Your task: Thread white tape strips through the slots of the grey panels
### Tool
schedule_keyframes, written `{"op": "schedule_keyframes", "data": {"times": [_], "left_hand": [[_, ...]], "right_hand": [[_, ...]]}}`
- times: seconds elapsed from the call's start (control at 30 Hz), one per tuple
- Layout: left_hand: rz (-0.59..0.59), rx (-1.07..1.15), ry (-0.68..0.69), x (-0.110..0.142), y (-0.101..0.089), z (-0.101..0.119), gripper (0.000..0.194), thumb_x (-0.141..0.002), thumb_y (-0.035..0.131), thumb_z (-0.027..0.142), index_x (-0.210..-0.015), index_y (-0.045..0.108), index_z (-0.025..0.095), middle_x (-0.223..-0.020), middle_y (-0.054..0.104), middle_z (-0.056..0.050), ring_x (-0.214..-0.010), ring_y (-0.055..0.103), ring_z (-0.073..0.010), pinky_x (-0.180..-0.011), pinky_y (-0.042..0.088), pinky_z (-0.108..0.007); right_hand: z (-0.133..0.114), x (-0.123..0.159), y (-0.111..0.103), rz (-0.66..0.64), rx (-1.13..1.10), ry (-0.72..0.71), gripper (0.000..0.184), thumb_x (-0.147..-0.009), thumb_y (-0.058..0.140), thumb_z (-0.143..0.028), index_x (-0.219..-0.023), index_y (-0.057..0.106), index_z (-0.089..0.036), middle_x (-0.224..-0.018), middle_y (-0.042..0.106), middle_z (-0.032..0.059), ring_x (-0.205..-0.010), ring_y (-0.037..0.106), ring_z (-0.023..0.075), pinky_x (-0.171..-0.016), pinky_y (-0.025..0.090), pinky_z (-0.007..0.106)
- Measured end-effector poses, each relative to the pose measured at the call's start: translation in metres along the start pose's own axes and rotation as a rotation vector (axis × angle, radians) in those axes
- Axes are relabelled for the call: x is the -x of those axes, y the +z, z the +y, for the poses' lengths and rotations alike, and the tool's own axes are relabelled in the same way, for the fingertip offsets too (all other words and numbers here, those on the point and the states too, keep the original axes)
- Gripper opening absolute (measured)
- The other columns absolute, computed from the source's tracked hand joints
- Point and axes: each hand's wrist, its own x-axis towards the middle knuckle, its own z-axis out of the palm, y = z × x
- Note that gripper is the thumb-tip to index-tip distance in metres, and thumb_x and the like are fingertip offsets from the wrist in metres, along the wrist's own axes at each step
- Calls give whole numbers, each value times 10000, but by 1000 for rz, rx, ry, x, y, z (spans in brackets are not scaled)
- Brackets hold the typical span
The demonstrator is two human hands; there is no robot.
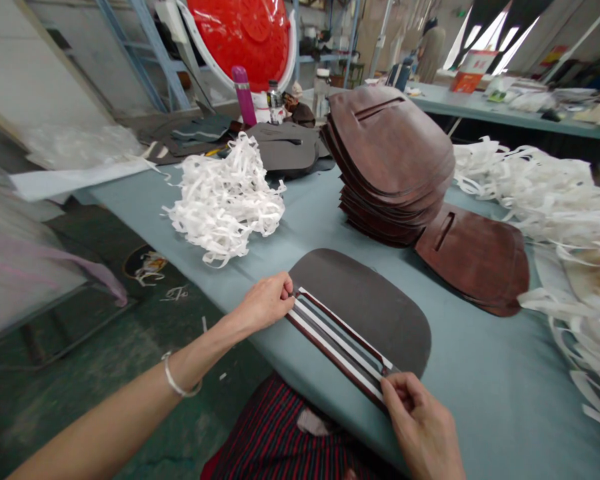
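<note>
A leather panel [360, 300] lies on the table's near edge with its dark grey back up. Beside a long slot in it run white tape strips [335, 353], and brown leather edging shows along the slot and the near border. My left hand [270, 300] is closed, thumb and fingers pinching the panel at the slot's left end. At the other end my right hand [423, 420] pinches the panel near the strips' ends. Whether the fingertips also grip the tape, I cannot tell.
Behind the panel stands a stack of brown slotted leather pieces [390, 147], with more pieces [480, 260] beside it. Heaps of white backing strips lie left [225, 200] and right [540, 180]. A purple bottle [244, 97] stands at the back. A person [431, 53] is far off.
</note>
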Motion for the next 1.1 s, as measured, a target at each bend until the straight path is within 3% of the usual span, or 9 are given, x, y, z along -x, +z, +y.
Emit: {"op": "schedule_keyframes", "data": {"times": [0.2, 0.37, 0.6, 0.73, 0.83, 0.93, 1.03, 1.1], "left_hand": [[157, -374, 311, 22, 10, 18, 162, -841, 432, 127, -862, 579, 192, -850, 620, -53, -839, 558, -209, -756, 403, -330], [156, -543, 451, 39, 15, 19, 303, -844, 401, 98, -1053, 608, 171, -1015, 641, -107, -941, 550, -264, -761, 403, -383], [123, -643, 525, 57, 20, 12, 623, -789, 358, 13, -1352, 449, 263, -1247, 572, -123, -1080, 516, -304, -755, 430, -413], [112, -686, 518, 63, 26, 10, 640, -800, 364, 13, -1363, 431, 309, -1304, 523, -147, -1119, 501, -324, -767, 439, -423], [131, -658, 492, 65, 32, 10, 548, -849, 428, 119, -1363, 429, 308, -1331, 494, -158, -1149, 477, -355, -807, 433, -458], [169, -608, 465, 66, 37, 12, 470, -882, 485, 287, -1350, 441, 312, -1341, 478, -162, -1158, 466, -370, -832, 425, -480], [175, -572, 461, 64, 39, 17, 447, -885, 498, 354, -1329, 462, 311, -1345, 468, -159, -1187, 446, -364, -866, 415, -479], [174, -542, 456, 59, 38, 21, 428, -891, 492, 364, -1313, 477, 295, -1355, 458, -156, -1208, 432, -351, -900, 399, -480]], "right_hand": [[-12, 0, -6, 10, -52, 37, 306, -831, 453, -449, -681, 569, -209, -569, 548, -30, -527, 509, 120, -524, 354, 213], [-16, 0, -8, 65, 29, 73, 216, -798, 494, -346, -641, 548, -208, -525, 529, -43, -494, 484, 106, -503, 317, 206], [-24, 1, -11, 94, 75, 79, 165, -771, 483, -269, -631, 543, -206, -504, 538, -49, -486, 500, 99, -509, 302, 204], [-24, -1, -10, 106, 150, 96, 156, -775, 488, -253, -639, 546, -204, -511, 542, -49, -487, 497, 91, -515, 285, 202], [-25, 1, -7, 115, 247, 81, 120, -787, 506, -243, -685, 555, -201, -520, 533, -53, -486, 486, 88, -519, 272, 201], [-30, 3, -1, 179, 390, -58, 134, -832, 457, -194, -791, 585, -193, -665, 574, -17, -530, 489, 95, -514, 275, 210], [-41, 0, 9, 192, 479, -344, 260, -848, 422, -122, -1007, 612, -203, -905, 584, 45, -680, 529, 121, -558, 335, 211], [-49, -5, 15, 155, 503, -485, 311, -847, 445, -111, -1099, 598, -212, -933, 574, 60, -763, 537, 146, -607, 376, 217]]}}
